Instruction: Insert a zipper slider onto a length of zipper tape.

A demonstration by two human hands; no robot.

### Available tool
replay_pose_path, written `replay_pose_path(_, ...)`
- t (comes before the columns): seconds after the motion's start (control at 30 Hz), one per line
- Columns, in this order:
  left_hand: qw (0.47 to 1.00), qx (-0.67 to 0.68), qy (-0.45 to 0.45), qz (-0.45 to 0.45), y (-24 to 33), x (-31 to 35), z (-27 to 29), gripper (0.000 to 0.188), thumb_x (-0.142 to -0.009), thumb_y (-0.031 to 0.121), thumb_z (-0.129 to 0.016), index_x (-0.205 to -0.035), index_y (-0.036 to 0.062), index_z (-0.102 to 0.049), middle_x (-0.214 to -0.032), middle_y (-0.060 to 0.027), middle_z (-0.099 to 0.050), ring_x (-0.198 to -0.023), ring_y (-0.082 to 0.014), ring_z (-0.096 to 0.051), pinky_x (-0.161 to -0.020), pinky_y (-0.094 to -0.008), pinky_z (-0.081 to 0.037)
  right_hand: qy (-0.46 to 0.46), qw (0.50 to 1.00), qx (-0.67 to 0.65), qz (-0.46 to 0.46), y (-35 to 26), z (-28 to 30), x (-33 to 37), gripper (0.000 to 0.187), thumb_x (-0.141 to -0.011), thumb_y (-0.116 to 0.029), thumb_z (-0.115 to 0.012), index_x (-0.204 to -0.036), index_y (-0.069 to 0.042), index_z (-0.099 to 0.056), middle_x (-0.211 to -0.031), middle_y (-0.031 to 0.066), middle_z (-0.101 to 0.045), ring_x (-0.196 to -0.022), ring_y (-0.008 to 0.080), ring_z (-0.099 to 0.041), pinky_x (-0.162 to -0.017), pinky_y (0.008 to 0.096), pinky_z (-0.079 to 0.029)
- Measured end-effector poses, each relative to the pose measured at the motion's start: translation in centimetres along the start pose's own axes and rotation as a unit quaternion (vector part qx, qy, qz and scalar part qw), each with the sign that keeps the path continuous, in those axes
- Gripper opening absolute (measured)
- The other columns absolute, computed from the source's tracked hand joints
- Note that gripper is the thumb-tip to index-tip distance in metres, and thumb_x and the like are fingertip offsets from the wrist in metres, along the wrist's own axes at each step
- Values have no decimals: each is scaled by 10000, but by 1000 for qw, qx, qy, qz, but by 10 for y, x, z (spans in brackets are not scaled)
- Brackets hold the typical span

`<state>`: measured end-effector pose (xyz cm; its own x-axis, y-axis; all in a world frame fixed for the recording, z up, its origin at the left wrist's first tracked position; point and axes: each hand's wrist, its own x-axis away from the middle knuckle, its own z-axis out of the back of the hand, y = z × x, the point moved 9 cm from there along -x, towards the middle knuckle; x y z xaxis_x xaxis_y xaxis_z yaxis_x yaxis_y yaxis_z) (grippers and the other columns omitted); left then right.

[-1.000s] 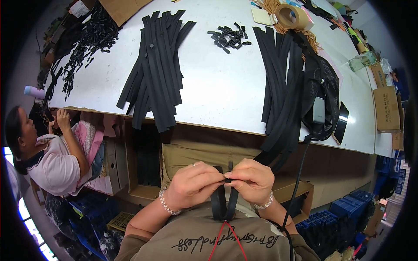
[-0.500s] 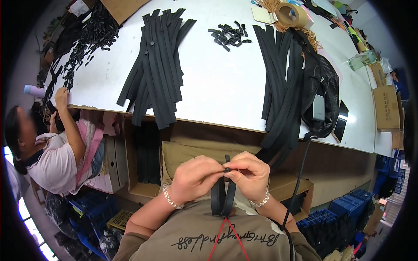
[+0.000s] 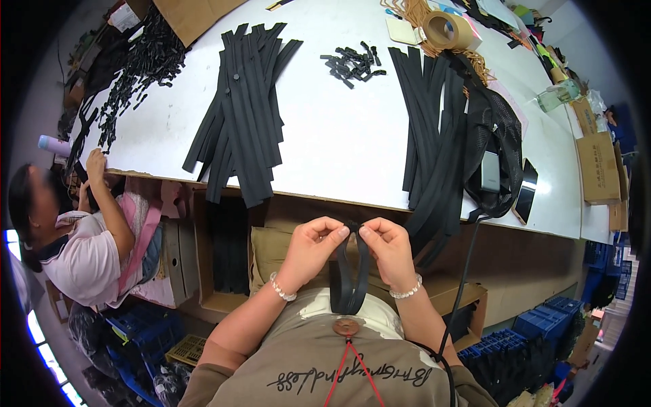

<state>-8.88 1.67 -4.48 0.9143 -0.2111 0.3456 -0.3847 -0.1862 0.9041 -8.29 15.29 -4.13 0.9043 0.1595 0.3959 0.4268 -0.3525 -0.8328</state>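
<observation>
In front of my body, a black zipper strip (image 3: 348,298) hangs in a long narrow loop. My left hand (image 3: 313,249) pinches one of its upper ends between thumb and fingertips. My right hand (image 3: 388,251) pinches the other end close beside it. The two ends meet at the top, where the fingers partly hide the join and any small slider there. Past my hands, small black zipper pulls (image 3: 354,64) lie in a loose cluster on the white table (image 3: 339,136). Black zipper strips (image 3: 241,122) are heaped to the left, more strips (image 3: 434,142) to the right.
A black mesh bag (image 3: 498,129), a phone (image 3: 525,192) and a tape roll (image 3: 447,32) lie at the right. A black cable (image 3: 468,271) runs down beside my right arm. Another person (image 3: 91,237) works at the left by a large pile of black pulls (image 3: 152,51).
Both hands have moved up and away from my body with the zipper strip. My fingers have shifted from one tight shared pinch to holding the strip's ends slightly apart.
</observation>
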Motion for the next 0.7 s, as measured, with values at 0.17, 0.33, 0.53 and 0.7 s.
replay_pose_path(0.17, 997, 51, 28, 51, -21, -15, 2, 82, -875, 121, -638, -893, 41, -633, -774, 27, -623, -654, -9, -520, -562, -168, -409, 52, 994, -93, -38, 31, 16, -18, 101, -882, -89, -614, -934, -3, -601, -731, 3, -605, -598, 56, -538, -528, 195, -435)
replay_pose_path(0.33, 986, 130, 57, 93, -41, -22, 4, 112, -867, 115, -646, -935, 34, -607, -815, -5, -651, -670, -39, -575, -588, -189, -455, 57, 981, -172, -66, 46, 14, -27, 91, -887, -93, -604, -926, -10, -605, -730, 3, -601, -580, 64, -526, -530, 199, -440)
replay_pose_path(0.53, 967, 223, 72, 102, -47, -25, -2, 132, -871, 112, -640, -966, 41, -581, -842, -29, -652, -689, -85, -610, -607, -216, -489, 56, 973, -215, -55, 41, 7, -29, 89, -899, -94, -582, -883, -12, -612, -732, 5, -603, -596, 80, -536, -587, 233, -483)
replay_pose_path(0.7, 956, 261, 76, 109, -43, -22, -7, 100, -883, 106, -621, -941, 36, -579, -839, -42, -649, -710, -104, -616, -621, -239, -509, 83, 970, -222, -56, 45, 8, -27, 77, -895, -92, -587, -884, -20, -615, -754, 22, -627, -612, 87, -559, -610, 235, -496)
